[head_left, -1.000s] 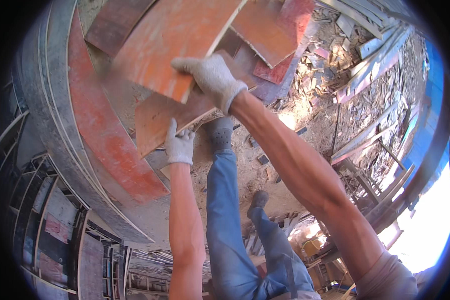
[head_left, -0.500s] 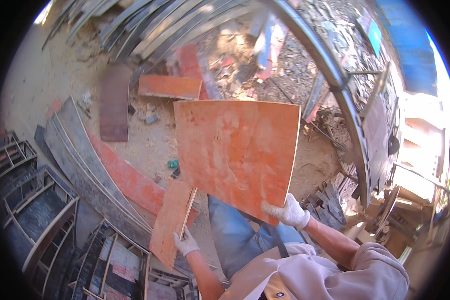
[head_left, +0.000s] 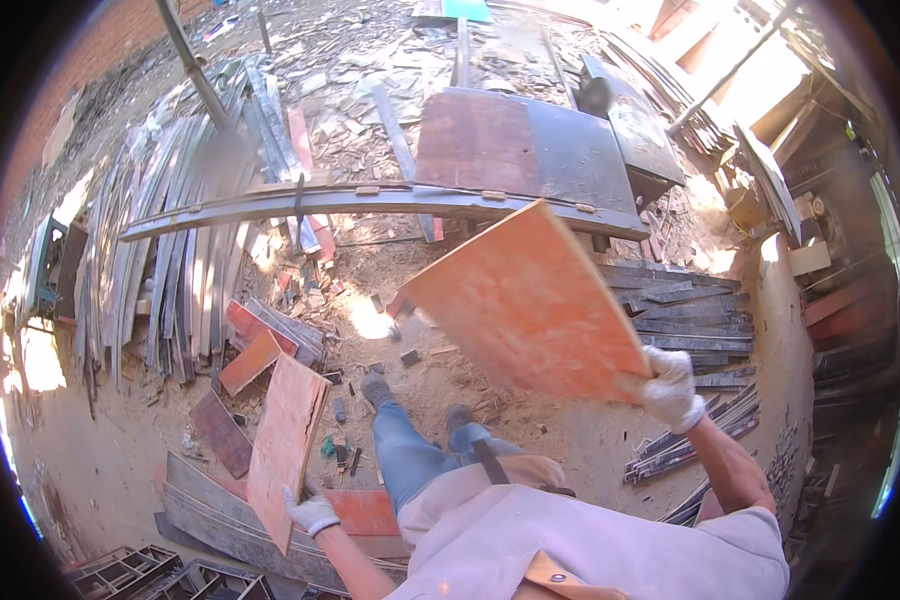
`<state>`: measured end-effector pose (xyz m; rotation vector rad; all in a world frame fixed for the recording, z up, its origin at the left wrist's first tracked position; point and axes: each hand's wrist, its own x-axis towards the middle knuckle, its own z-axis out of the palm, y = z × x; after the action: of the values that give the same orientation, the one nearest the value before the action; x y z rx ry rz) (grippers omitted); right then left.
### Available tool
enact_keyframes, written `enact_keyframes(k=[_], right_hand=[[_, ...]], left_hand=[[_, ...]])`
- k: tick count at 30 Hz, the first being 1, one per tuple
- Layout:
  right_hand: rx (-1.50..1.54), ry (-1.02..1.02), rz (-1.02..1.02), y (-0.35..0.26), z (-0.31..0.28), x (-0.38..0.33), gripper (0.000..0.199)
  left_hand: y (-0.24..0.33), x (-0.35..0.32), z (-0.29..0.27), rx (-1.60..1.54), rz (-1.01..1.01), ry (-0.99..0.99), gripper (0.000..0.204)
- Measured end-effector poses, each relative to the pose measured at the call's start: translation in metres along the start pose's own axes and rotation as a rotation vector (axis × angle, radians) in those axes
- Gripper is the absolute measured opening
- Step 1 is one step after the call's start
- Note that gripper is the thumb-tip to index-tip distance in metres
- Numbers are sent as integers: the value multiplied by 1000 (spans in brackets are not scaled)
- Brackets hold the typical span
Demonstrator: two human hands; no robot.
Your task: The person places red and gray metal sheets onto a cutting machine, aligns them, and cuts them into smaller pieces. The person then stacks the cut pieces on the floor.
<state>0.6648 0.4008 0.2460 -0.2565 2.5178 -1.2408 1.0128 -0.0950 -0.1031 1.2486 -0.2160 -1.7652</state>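
A large orange plywood sheet (head_left: 535, 310) is raised in front of me, tilted, with its lower right corner in my right hand (head_left: 668, 390). That hand wears a white glove and is closed on the sheet's edge. On the other side, my gloved left hand (head_left: 312, 512) grips a narrower orange plywood board (head_left: 284, 440) by its lower right edge. This board stands steeply slanted, apart from the big sheet. Part of the left fingers is hidden behind the board.
Ahead lies a long beam (head_left: 400, 200) before a table with dark panels (head_left: 520, 145). Long wooden strips (head_left: 170, 240) are heaped at the left, shorter dark strips (head_left: 690, 320) at the right. Curved dark panels (head_left: 205, 505) and framed pieces (head_left: 130, 575) lie low left. Offcuts litter the ground.
The view has swung to the right, bringing the table and beam across the front. The large sheet has moved right and tilted with my right hand. Both boards stay held.
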Motion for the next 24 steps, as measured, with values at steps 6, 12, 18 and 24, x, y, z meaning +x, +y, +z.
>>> enact_keyframes(k=[6, 12, 18, 24], right_hand=[[-548, 399, -581, 35, -138, 18, 34], [-1097, 511, -988, 97, -188, 172, 32], [-1079, 397, -828, 197, -182, 286, 36], [-899, 375, -377, 304, -202, 303, 48]], left_hand=[[-54, -46, 95, 113, -203, -423, 36], [-116, -91, 199, 177, -340, -655, 27], [-172, -108, 250, 245, -349, -632, 28], [-195, -104, 282, 348, -298, -513, 33]])
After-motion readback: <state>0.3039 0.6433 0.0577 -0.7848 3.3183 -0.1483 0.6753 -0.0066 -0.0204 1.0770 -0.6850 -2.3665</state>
